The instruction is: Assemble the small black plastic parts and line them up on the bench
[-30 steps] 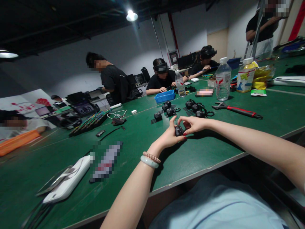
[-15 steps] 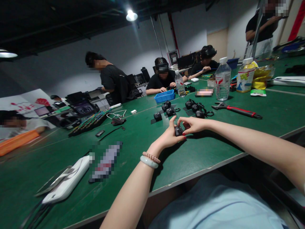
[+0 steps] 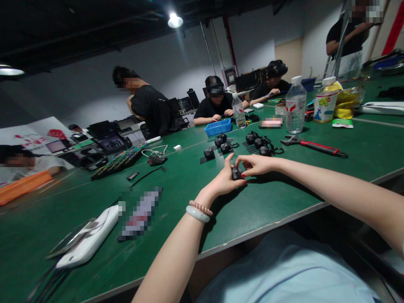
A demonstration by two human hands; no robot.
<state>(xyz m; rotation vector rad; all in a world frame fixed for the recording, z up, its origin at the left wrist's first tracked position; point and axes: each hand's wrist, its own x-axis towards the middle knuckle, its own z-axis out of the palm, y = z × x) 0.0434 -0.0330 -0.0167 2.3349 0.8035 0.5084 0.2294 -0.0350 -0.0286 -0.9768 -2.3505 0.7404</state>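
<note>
Hands together: my left hand (image 3: 224,180) and right hand (image 3: 257,164) both pinch one small black part (image 3: 236,173); I judge it mid-work, other black units (image 3: 226,147) lie beyond, apart.

a workshop: several people seated along a long green table (image 3: 176,185) strewn with small black parts (image 3: 224,147), a wrench (image 3: 312,146), cables, under bare ceiling lamps

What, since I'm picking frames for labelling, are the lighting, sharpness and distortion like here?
Head view: the ceiling lamp flares white in a dark upper half; the left hand and right hand, pinching the small black part, are sharp and throw a soft shadow on the green table; the wide lens slants the table's edge; the part is too dark for detail.
</note>
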